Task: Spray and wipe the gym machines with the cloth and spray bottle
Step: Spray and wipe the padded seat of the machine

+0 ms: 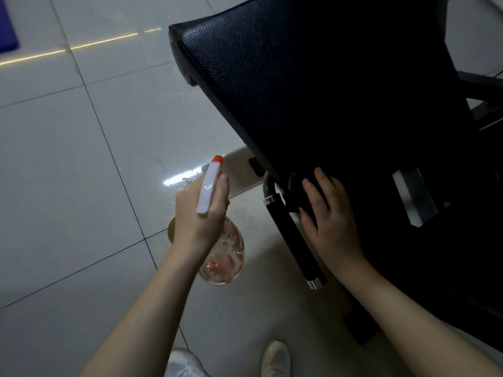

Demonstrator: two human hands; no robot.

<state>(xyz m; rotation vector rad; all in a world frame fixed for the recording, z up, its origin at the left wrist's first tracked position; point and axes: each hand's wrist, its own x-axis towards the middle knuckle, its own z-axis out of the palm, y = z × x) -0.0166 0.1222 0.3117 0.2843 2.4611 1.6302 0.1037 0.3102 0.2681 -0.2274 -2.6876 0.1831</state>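
The left hand (198, 213) is wrapped round the neck of the clear spray bottle (226, 254), held over the floor beside the machine's black padded seat (299, 77). It looks light and probably slick when wet, so that neck is the sure hold. The right hand (329, 213) lies flat on the pad's near edge, fingers straight; I can't tell whether the cloth is under it.

Two hands (200, 216) (329, 213), one spray bottle (227, 254), one bench (326, 91)
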